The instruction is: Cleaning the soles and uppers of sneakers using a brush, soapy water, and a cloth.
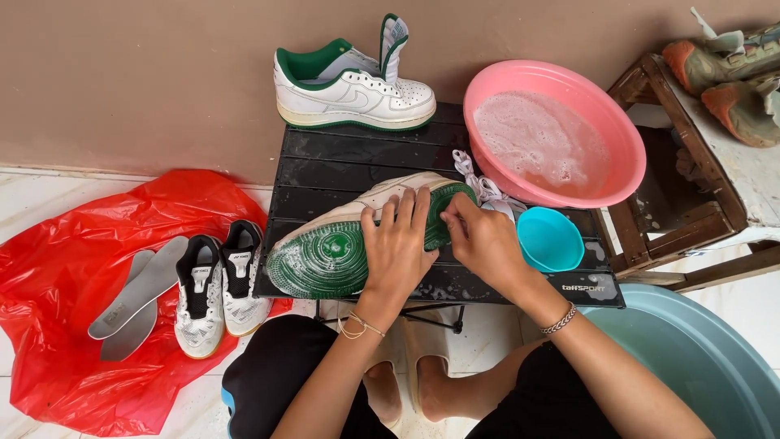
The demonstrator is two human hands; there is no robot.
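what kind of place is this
Probably a home washing spot on a tiled floor by a wall, set up for cleaning shoes by hand. A pink basin of soapy water sits on a low black folding table, where both hands hold a green-soled sneaker; more shoes wait on a red plastic bag.

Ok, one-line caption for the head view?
Left hand steadies a green-soled sneaker on a black folding table; right hand works its sole.
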